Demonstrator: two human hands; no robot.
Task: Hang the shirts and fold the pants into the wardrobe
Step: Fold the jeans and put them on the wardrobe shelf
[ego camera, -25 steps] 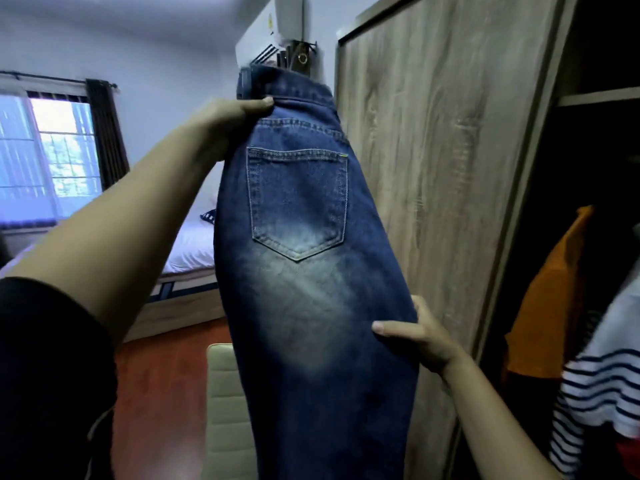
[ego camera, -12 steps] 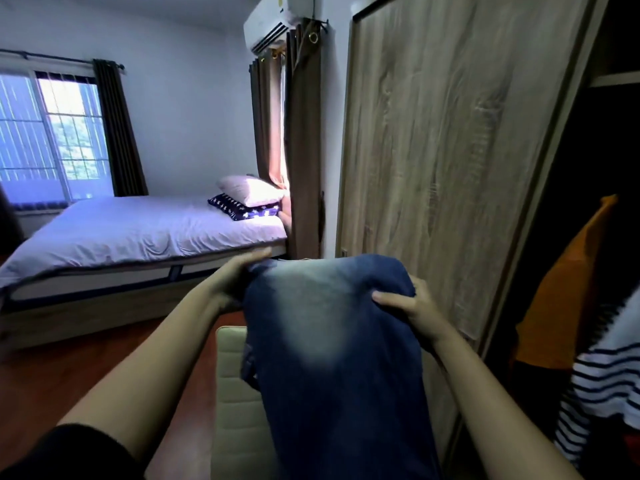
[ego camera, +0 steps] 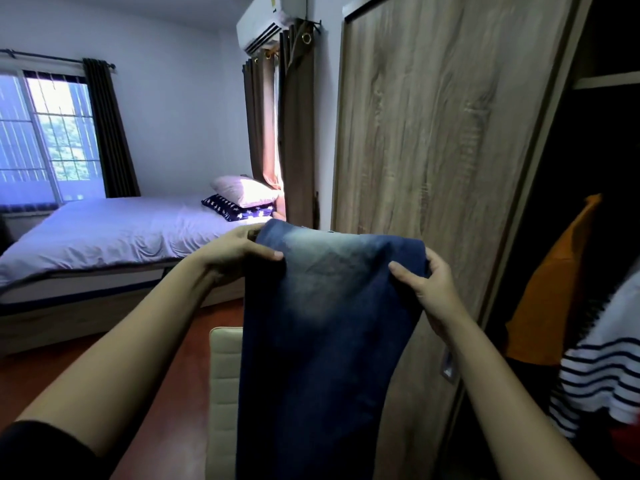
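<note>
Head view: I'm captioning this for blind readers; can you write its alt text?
Two hands hold blue jeans by a folded top edge, left hand on one side, right hand on the other, legs hanging down. Behind: a wooden wardrobe door, hanging shirts at right, a bed at left.

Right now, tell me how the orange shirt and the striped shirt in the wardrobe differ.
Colour: the orange shirt is plain, while the striped shirt is white with dark stripes.
Place: the orange shirt hangs farther in, and the striped shirt is nearer the camera, overlapping the orange shirt's lower right.
Both hang inside the open wardrobe.
</note>
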